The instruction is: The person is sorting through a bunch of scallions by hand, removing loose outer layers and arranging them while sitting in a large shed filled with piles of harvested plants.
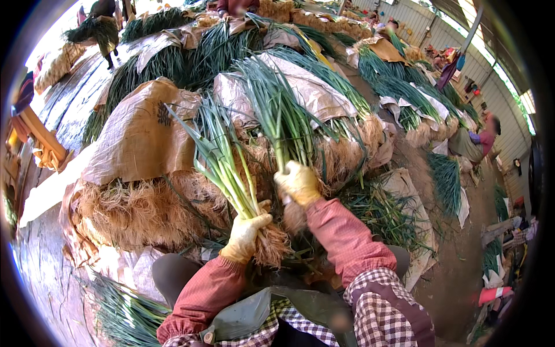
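Observation:
My left hand (244,236), in a pale yellow glove, is closed round a small bunch of scallions (226,173). Their white stalks lean up and to the left, and a tuft of brown roots (272,247) sticks out below the fist. My right hand (299,184), gloved the same way, grips the stalks of a fuller, longer-leaved bunch of scallions (274,113). That one points up and away over the heap, its blurred roots (294,217) hanging under the hand. The two bunches are apart from each other.
A root-fringed heap of scallions (144,214), partly under a tan woven sack (144,136), fills the left front. Loose leaves (384,211) lie right of my hands, more scallions (124,309) at lower left. A person (477,141) sits at right among further piles.

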`<state>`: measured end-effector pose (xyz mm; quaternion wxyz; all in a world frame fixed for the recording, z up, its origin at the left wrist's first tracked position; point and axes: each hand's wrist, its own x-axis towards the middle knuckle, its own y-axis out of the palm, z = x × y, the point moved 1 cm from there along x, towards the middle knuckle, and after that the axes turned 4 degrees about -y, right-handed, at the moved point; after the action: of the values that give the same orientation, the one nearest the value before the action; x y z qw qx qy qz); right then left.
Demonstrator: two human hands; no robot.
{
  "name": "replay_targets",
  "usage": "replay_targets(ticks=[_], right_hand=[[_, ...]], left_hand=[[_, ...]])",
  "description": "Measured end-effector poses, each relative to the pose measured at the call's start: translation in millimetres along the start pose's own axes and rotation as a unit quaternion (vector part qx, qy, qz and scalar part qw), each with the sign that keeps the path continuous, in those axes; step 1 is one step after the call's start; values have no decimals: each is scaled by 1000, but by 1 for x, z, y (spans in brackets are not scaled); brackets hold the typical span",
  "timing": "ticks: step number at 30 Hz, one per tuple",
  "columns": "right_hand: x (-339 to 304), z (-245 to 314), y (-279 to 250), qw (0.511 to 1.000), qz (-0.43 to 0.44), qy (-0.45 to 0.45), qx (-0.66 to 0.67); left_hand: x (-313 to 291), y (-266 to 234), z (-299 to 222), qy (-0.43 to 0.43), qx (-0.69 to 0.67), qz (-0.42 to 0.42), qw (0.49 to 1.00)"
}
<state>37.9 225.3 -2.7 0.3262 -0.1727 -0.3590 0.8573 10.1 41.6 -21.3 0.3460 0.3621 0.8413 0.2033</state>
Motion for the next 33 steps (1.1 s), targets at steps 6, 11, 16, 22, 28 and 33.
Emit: replay_targets(ticks=[6,11,16,22,28,33], right_hand=[[-51,-5,53,949,-119,-158,245],[-62,-11,51,895,139,30,424],[-27,-8,31,964,6,17,267],[27,-27,-49,946,-251,-79,-190],[-8,34,-2,957,196,17,213],[-48,40,1,956,62,-84,274]], left_hand=[[10,-1,21,32,-36,-73,996],[11,-13,19,-20,-29,-17,999],[-14,7,-8,-42,-132,16,990],[-26,-5,-2,51,-7,18,999],[-22,-11,2,87,103,-10,991],[-16,-13,2,36,82,-55,995]])
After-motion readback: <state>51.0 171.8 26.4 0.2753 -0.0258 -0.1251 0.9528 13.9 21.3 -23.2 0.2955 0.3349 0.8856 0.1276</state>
